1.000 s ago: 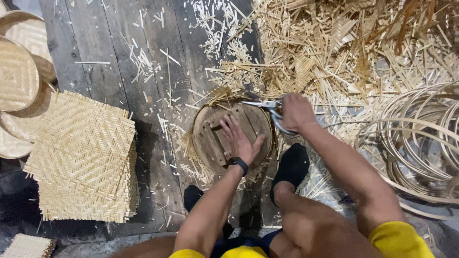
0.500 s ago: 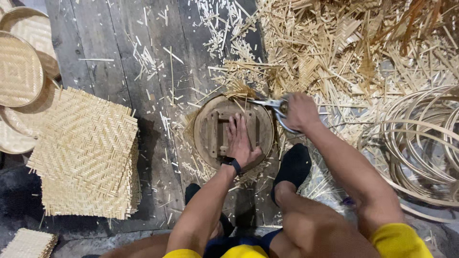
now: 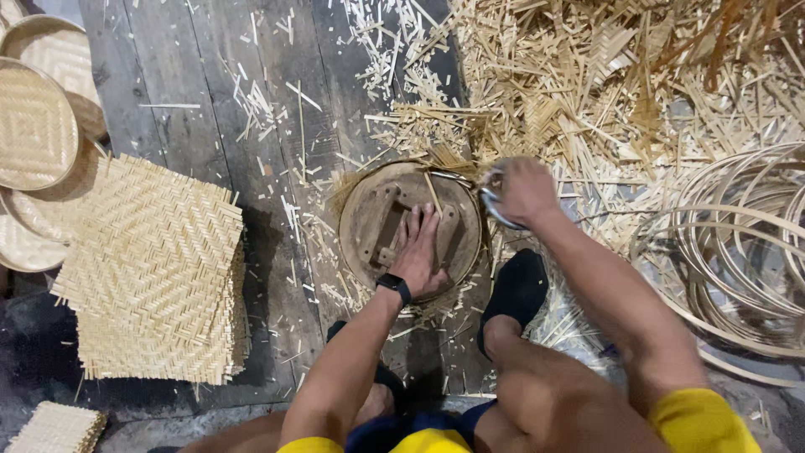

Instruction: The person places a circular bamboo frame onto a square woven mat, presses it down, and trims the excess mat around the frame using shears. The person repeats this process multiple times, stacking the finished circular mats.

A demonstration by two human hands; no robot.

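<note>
A round wooden mould (image 3: 369,220) lies on the dark plank floor, with woven bamboo edges sticking out under it. My left hand (image 3: 419,256), a dark watch on its wrist, presses flat on top of the mould. My right hand (image 3: 521,190) grips scissors (image 3: 493,203) at the mould's right rim, among the protruding strips. The hand is a little blurred.
A stack of square woven bamboo mats (image 3: 155,268) lies at the left, with round woven trays (image 3: 38,126) behind it. Bamboo hoops (image 3: 738,252) are piled at the right. Cut bamboo scraps (image 3: 604,84) cover the floor at the back. My foot in a dark sock (image 3: 516,289) rests beside the mould.
My left hand has shifted from the mould's left part to its middle, fingers now pointing away. The right hand with the scissors has stayed at the right rim.
</note>
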